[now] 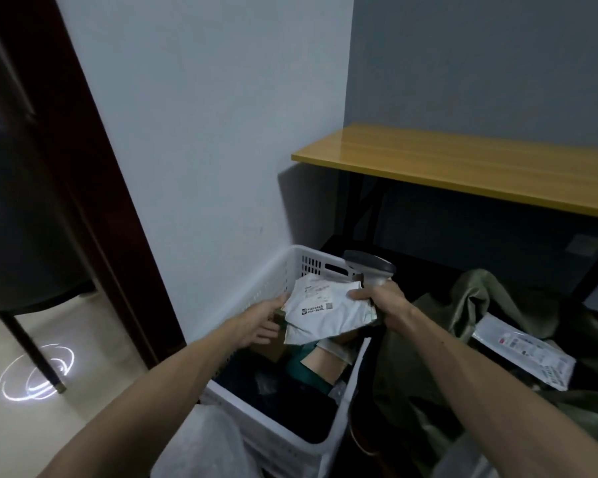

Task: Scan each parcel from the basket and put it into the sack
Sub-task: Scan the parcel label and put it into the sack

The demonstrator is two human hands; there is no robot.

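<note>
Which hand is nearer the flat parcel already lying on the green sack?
Right. The right hand, gripping the scanner, is left of that parcel; the left hand is farther left, over the basket.

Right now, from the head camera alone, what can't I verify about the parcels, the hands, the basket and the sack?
All in the head view:
- Print on the white parcel: too small and blurred to read.
- Grip of the left hand: its fingertips go under that parcel.
- Handle of the scanner: covered by the right hand.
- Contents of the basket: dark and overlapping.
- Mouth of the sack: lost in its folds.
</note>
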